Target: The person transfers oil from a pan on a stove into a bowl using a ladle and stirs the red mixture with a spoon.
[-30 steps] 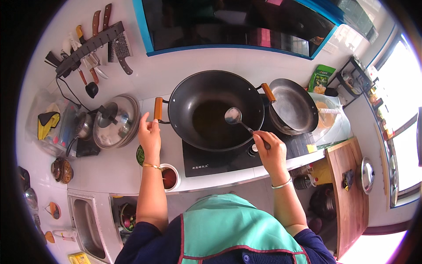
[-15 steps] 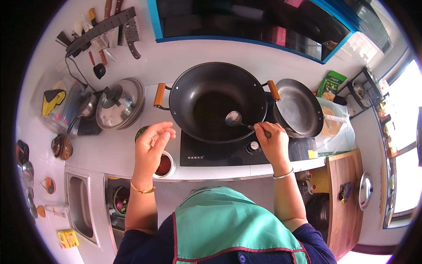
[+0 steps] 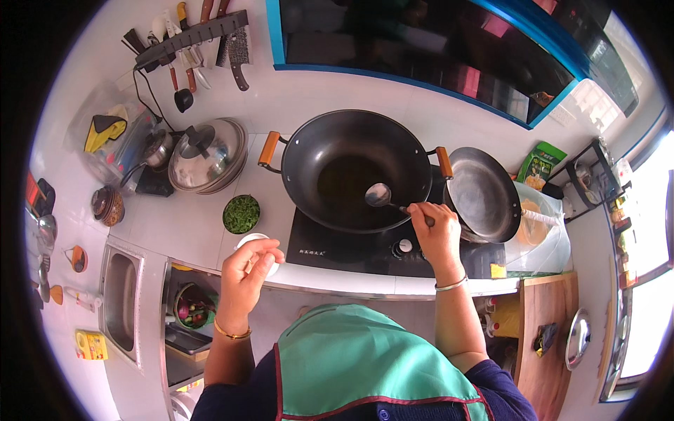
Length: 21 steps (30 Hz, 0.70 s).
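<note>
A metal spoon (image 3: 379, 195) is gripped by its dark handle in my right hand (image 3: 437, 230), its bowl inside the large black wok (image 3: 330, 137). A thin layer of dark, oil-like liquid (image 3: 349, 181) lies at the wok's bottom. My left hand (image 3: 246, 272) is in front of a small white bowl (image 3: 253, 238), fingers and thumb apart with nothing seen between them. It hides most of that bowl and what is inside. Just behind stands a small bowl of chopped greens (image 3: 241, 214). The wok sits on a black cooktop (image 3: 337, 245) with a round knob.
Right of the wok is a flat frying pan (image 3: 484, 193). A lidded metal pot (image 3: 209, 156) stands at left, near a brown jar (image 3: 107, 205). Knives hang on a wall rack (image 3: 189, 42). The sink (image 3: 123, 300) is at lower left, and an open wooden cabinet door (image 3: 547, 330) at lower right.
My left hand has moved down and now covers most of the white bowl; the greens have come into full view. The right hand keeps the spoon in the wok. The view has shifted slightly.
</note>
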Motion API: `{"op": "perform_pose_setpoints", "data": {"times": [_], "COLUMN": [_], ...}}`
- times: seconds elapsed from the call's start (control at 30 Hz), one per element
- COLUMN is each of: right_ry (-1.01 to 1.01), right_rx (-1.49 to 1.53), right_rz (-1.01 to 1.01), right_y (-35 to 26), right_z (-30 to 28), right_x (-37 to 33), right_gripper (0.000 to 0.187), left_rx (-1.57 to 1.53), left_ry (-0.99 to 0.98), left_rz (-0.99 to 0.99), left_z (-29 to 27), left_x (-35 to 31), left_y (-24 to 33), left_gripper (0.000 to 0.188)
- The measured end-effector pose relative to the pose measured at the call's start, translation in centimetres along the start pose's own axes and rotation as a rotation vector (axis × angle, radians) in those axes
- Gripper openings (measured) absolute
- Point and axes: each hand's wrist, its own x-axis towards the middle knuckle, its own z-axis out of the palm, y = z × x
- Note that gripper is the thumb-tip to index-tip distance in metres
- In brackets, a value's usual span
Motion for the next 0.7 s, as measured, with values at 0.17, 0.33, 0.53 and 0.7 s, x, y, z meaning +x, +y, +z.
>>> {"op": "perform_pose_setpoints", "data": {"times": [0.17,0.33,0.53,0.7], "right_ry": [-0.010,0.029,0.105,0.146], "right_rx": [0.001,0.008,-0.004,0.061], "right_rz": [0.007,0.031,0.038,0.125], "right_y": [0.0,-1.5,-3.2,-4.6], "right_z": [0.0,0.2,0.5,0.1], "right_x": [0.0,0.0,-0.5,-1.7], "right_gripper": [0.014,0.014,0.015,0.015], "left_rx": [-0.032,-0.010,-0.034,-0.081], "left_ry": [0.002,-0.019,-0.079,-0.165], "left_rz": [-0.013,-0.007,-0.014,-0.035], "left_z": [0.6,-1.0,-2.6,-3.1], "left_x": [-0.3,0.4,1.0,2.1], "left_y": [-0.5,-0.2,-0.6,-0.7], "left_gripper": [0.020,0.020,0.019,0.019]}}
